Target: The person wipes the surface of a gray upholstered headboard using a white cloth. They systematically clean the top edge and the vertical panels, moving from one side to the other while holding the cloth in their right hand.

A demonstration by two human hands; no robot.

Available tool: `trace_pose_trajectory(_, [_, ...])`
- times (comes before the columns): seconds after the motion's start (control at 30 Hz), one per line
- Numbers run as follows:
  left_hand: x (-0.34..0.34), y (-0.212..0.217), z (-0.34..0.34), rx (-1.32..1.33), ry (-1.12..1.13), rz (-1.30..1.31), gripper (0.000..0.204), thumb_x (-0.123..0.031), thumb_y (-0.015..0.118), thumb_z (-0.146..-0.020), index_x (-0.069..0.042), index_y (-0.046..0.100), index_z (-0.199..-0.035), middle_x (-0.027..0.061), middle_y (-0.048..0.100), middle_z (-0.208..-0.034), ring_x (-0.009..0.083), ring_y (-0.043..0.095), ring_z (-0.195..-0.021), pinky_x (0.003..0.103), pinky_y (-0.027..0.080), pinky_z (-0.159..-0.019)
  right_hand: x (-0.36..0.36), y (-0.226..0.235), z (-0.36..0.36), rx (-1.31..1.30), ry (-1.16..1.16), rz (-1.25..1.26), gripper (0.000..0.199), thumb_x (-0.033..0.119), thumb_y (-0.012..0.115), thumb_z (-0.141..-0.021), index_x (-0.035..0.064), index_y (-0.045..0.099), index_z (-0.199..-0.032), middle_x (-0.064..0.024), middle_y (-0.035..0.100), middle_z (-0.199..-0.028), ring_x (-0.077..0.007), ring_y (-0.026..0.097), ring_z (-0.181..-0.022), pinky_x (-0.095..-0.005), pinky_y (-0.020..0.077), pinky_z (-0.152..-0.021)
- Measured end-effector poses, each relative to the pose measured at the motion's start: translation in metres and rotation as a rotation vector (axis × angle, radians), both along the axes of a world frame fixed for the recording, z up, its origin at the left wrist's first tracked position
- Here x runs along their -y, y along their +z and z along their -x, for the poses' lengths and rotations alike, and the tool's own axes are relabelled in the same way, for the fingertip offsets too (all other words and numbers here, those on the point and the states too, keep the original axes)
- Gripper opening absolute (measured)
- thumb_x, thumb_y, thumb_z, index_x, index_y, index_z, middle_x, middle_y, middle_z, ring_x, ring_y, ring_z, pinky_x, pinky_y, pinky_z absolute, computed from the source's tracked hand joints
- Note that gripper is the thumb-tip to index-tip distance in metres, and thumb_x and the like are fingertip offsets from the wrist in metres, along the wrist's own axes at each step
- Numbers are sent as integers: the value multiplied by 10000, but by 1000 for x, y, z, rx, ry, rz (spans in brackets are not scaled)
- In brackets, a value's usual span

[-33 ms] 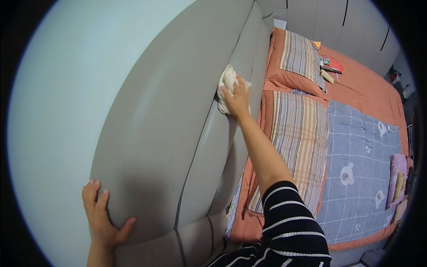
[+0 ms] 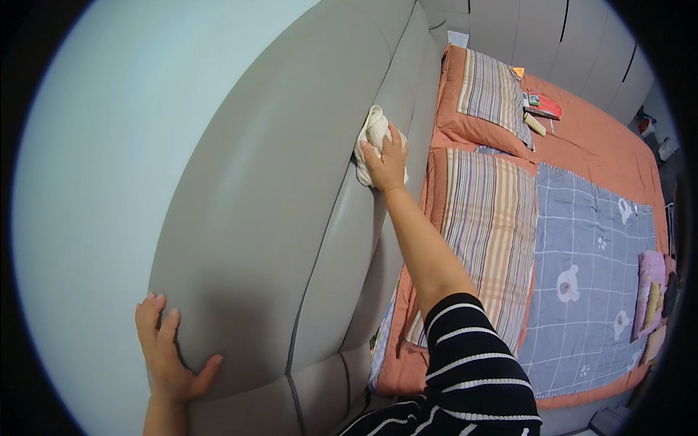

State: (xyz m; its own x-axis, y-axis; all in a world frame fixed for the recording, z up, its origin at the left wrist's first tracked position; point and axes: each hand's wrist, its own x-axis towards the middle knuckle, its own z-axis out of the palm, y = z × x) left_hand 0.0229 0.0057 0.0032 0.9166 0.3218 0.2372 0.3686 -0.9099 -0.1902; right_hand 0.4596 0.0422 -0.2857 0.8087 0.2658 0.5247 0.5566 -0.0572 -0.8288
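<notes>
Right grip [image 2: 387,161] clamped on cream cloth [image 2: 371,134], cloth under palm against grey headboard [image 2: 291,203], left grip [image 2: 169,349] spread flat

bed [image 2: 582,240] right of headboard [image 2: 276,218]

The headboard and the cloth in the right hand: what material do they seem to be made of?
The headboard looks like grey leather or a leather-like cover: smooth, with a soft sheen, padded panels and stitched seams. Real or artificial leather cannot be told. The cloth under the right hand looks like soft, cream-white woven cotton or terry: matte, crumpled into loose folds.
</notes>
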Motion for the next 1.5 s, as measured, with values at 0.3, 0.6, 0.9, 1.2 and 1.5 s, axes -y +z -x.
trace_pose_trajectory(0.3, [5,-4,-1,33,19,-24,775,-240,744,-654,-33,421,-1327,241,374,-1397,434,351,-1300,526,298,-1063,55,-18,132,-295,33,22,406,284,552,-847,-52,598,-1070,-248,547,-1115,-426,468,-1058,-482,364,-931])
trace_pose_trajectory(0.6, [15,4,-10,-40,7,-117,744,-301,776,-665,-18,466,-1279,227,389,-1380,429,382,-1264,582,280,-1039,203,-68,304,-845,873,-11,346,242,548,-907,-3,595,-1147,-147,639,-1086,-266,614,-989,-400,475,-861])
trace_pose_trajectory(0.9, [2,-3,-131,-258,78,-346,921,-576,702,-706,-149,361,-1449,145,223,-1548,388,191,-1416,587,173,-1115,64,-24,96,-414,293,-30,457,354,609,-847,-31,632,-1091,-211,377,-1359,-383,360,-1257,-434,384,-1014])
trace_pose_trajectory(1.2, [-10,-21,-138,-274,121,-396,951,-641,665,-697,-179,345,-1465,133,212,-1558,372,175,-1429,600,184,-1107,128,-27,276,76,307,-23,375,280,743,-706,16,640,-952,-215,562,-1035,-384,528,-930,-468,454,-761])
trace_pose_trajectory(1.5, [-12,-19,-135,-259,118,-407,936,-619,674,-695,-156,374,-1451,151,229,-1552,392,191,-1422,614,184,-1094,147,-50,224,-478,496,-230,680,156,699,-740,8,393,-1329,-204,499,-1203,-320,493,-1130,-417,403,-976])
